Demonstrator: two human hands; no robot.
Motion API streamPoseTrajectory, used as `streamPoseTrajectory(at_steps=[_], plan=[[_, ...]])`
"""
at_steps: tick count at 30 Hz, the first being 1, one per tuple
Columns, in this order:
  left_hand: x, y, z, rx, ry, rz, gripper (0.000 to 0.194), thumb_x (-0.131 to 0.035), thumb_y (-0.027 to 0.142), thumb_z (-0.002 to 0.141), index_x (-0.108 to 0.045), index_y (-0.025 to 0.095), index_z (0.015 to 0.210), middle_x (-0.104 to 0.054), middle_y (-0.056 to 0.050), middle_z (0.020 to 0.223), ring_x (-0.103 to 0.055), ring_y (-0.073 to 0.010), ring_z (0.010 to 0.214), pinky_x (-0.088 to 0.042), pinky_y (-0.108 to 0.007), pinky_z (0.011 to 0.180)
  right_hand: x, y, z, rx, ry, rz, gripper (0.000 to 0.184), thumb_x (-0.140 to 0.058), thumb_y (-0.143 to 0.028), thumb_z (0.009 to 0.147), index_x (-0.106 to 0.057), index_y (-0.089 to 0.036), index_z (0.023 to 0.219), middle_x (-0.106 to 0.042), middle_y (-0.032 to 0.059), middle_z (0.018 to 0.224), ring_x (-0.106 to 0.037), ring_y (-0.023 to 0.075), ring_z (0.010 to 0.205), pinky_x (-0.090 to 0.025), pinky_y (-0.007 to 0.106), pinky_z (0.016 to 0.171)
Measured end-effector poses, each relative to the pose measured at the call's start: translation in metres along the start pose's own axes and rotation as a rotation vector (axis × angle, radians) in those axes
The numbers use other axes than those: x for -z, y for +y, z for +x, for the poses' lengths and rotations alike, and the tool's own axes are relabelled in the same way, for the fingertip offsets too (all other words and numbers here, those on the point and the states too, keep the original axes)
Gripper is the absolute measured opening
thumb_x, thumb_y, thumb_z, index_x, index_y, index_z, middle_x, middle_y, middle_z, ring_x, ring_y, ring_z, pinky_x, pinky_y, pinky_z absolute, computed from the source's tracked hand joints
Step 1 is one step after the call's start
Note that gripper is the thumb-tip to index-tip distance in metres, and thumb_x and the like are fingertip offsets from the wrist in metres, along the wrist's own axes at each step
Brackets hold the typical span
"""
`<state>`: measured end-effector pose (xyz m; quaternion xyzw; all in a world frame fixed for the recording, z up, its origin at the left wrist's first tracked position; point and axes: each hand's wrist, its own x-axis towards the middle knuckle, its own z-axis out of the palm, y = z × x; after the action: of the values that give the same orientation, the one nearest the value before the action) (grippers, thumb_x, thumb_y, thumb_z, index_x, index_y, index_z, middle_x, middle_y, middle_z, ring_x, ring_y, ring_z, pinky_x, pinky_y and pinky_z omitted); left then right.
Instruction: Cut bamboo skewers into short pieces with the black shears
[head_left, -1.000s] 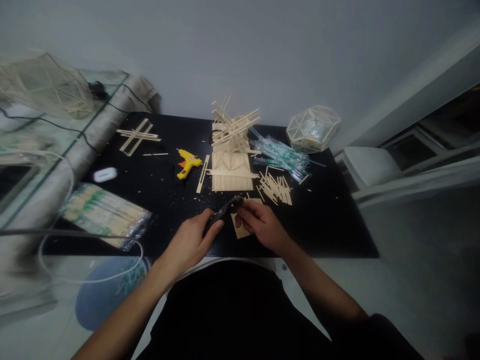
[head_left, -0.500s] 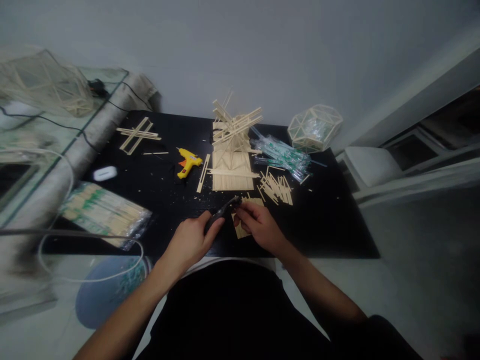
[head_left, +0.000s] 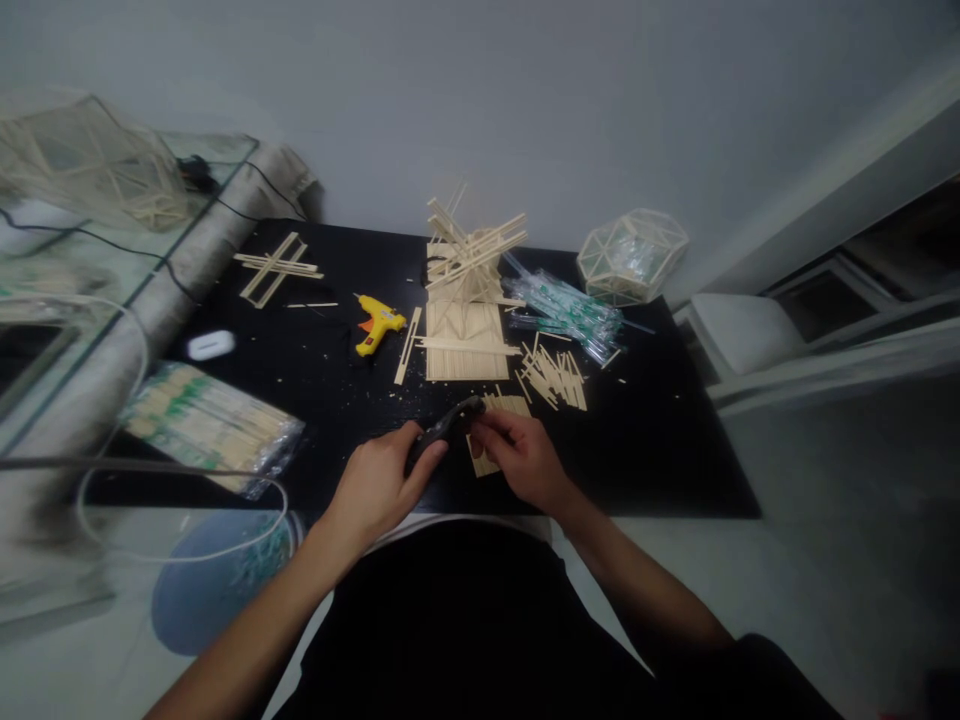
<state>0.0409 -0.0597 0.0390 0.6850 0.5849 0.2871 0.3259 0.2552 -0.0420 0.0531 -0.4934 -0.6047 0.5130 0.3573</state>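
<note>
My left hand [head_left: 382,480] is closed around the handle of a black cutting tool [head_left: 450,422] at the near edge of the black mat [head_left: 660,450]. My right hand [head_left: 521,455] is pinched close to the tool's tip, over a small flat panel of wooden sticks [head_left: 487,458]; what its fingers hold is too small to name. Just beyond lie a pile of short cut sticks [head_left: 553,378] and a stick structure standing on a flat stick base [head_left: 465,300].
A yellow glue gun [head_left: 376,324] lies left of the structure. Packs of sticks lie at the left [head_left: 206,425] and behind right [head_left: 566,308]. A stick polyhedron [head_left: 631,255], a crossed stick frame [head_left: 276,266], a white object [head_left: 211,346] and a white cable [head_left: 187,555] are around.
Both hands stay at the tool with only slight finger shifts; the view has drifted a little.
</note>
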Motion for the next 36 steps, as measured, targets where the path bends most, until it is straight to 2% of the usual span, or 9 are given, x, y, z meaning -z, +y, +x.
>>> streamPoseTrajectory(at_steps=[8,14,18,27,36], plan=[[-0.002,-0.006,0.000,-0.065,-0.023,0.100,0.036,-0.057,0.053,0.097,-0.065,0.022,0.081,-0.066,-0.006,0.075,-0.062,-0.0246,0.068,-0.038,-0.032,0.066,0.000,0.005,-0.001,-0.001,-0.035,0.045,0.039,-0.061,-0.046,0.098,-0.062,-0.020,0.068,-0.054,-0.0016,0.063,-0.046,0.0122,0.059,-0.040,0.027,0.060],[0.001,-0.006,-0.002,-0.059,-0.117,0.312,0.041,-0.041,0.055,0.103,-0.064,0.021,0.095,-0.069,-0.008,0.089,-0.066,-0.0269,0.082,-0.044,-0.035,0.072,0.001,0.013,0.001,-0.028,-0.110,0.150,0.045,-0.062,-0.058,0.096,-0.064,-0.019,0.075,-0.053,-0.0021,0.062,-0.045,0.0110,0.055,-0.034,0.025,0.052],[0.005,-0.003,-0.002,-0.085,-0.143,0.443,0.045,-0.035,0.055,0.105,-0.064,0.021,0.101,-0.069,-0.009,0.094,-0.067,-0.0275,0.090,-0.048,-0.037,0.077,0.004,0.009,0.001,-0.018,-0.158,0.149,0.042,-0.060,-0.055,0.098,-0.066,-0.018,0.079,-0.051,-0.0032,0.062,-0.044,0.0105,0.056,-0.034,0.025,0.053],[0.009,0.000,0.001,-0.050,-0.204,0.428,0.048,-0.031,0.056,0.105,-0.063,0.020,0.100,-0.070,-0.008,0.093,-0.070,-0.0266,0.089,-0.049,-0.037,0.076,-0.005,0.007,-0.002,0.066,-0.062,0.020,0.034,-0.055,-0.037,0.102,-0.062,-0.019,0.075,-0.053,-0.0034,0.062,-0.049,0.0113,0.060,-0.039,0.026,0.063],[0.007,0.004,0.000,0.012,-0.223,0.409,0.050,-0.030,0.057,0.106,-0.059,0.021,0.086,-0.070,-0.007,0.086,-0.067,-0.0243,0.078,-0.044,-0.034,0.071,-0.011,0.011,-0.003,0.077,0.033,-0.040,0.036,-0.055,-0.036,0.100,-0.059,-0.020,0.069,-0.056,-0.0025,0.062,-0.052,0.0126,0.061,-0.040,0.027,0.064]])
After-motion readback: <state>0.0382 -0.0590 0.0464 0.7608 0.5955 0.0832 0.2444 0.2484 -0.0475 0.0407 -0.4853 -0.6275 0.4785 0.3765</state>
